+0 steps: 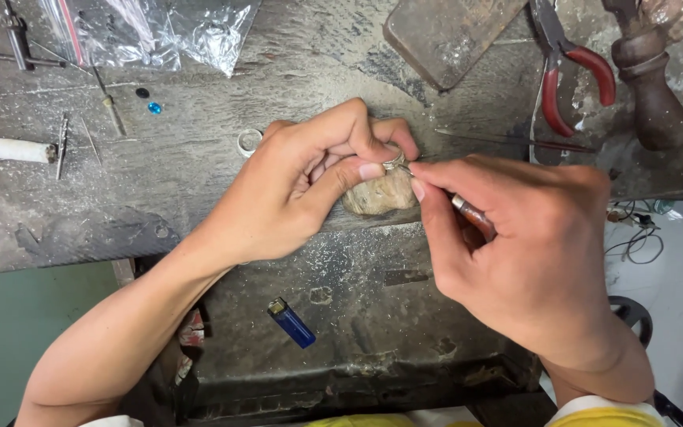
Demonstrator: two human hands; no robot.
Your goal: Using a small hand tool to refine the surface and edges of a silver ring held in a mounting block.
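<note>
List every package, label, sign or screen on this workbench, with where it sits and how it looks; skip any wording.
Clear plastic bag: crumpled, shiny, see-through, lying at the top left edge of the bench.
Second clear plastic bag: just left of it, with a red strip along one side.
Lighter: blue, with a small pale label near its metal top, on the lower shelf below the hands.
No signs or screens show.
</note>
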